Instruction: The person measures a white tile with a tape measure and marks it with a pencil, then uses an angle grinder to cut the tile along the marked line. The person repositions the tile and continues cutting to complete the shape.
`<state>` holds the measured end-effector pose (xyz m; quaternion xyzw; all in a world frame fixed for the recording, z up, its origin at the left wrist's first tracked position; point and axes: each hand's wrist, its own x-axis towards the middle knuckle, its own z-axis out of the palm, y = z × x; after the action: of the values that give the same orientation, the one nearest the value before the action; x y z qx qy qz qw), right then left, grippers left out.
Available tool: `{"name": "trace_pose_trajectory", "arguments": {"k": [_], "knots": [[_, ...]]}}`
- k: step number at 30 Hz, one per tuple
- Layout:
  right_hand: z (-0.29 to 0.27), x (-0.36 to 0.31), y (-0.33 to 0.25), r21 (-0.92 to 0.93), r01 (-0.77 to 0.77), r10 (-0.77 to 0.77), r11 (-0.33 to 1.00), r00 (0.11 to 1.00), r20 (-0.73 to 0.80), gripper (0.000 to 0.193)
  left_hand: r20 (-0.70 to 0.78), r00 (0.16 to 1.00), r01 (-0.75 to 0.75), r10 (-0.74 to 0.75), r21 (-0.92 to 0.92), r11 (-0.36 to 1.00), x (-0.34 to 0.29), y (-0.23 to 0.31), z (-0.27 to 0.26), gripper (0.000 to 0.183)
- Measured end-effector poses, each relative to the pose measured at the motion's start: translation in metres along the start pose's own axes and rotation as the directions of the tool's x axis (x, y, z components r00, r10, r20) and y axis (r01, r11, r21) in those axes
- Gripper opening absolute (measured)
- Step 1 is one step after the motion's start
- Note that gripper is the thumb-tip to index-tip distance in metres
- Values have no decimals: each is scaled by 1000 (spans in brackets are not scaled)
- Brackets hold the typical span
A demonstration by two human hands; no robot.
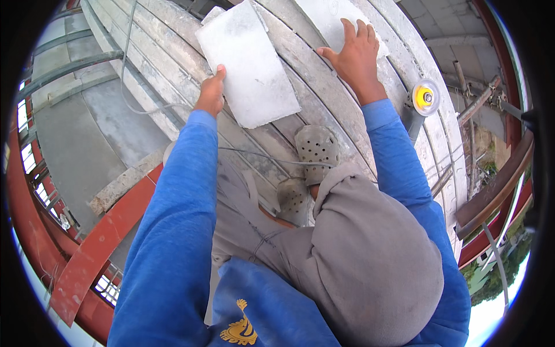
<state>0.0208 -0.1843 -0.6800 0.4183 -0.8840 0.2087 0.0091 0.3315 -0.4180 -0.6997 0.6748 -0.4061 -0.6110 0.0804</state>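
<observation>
I watch a weathered plank platform [167, 52] with the white board [254, 75] over it: flat, roughly rectangular, chalky, smudged grey, ragged along its lower edge. The left hand [211, 92] grips its left side, thumb on top. A second board [330, 16], also white, lies under the right hand [359, 63], fingers spread (contact I cannot tell). Smaller are perforated grey clogs [317, 147], a yellow-hubbed disc tool [425, 97], and a thin cable [260, 153] crossing one clog.
</observation>
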Motion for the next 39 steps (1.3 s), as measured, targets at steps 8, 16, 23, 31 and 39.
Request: {"name": "trace_pose_trajectory", "arguments": {"k": [8, 16, 23, 31, 39], "knots": [[39, 62, 5, -279, -25, 100, 960, 961, 257, 125, -16, 999, -47, 48, 31, 998, 9, -10, 2, 91], [14, 74, -14, -258, -85, 174, 962, 922, 346, 117, -13, 996, -91, 92, 64, 994, 16, -22, -3, 96], [-16, 29, -33, -244, -142, 242, 959, 860, 449, 124, -37, 993, -109, 111, 53, 993, -17, -4, 16, 87], [-14, 22, -42, -200, -159, 239, 967, 838, 490, 140, -187, 970, -123, 159, 191, 974, -11, -19, 25, 90], [-25, 40, -42, -190, -181, 259, 965, 774, 578, 146, -233, 945, -176, 231, 235, 956, -23, -9, 27, 76]]}}
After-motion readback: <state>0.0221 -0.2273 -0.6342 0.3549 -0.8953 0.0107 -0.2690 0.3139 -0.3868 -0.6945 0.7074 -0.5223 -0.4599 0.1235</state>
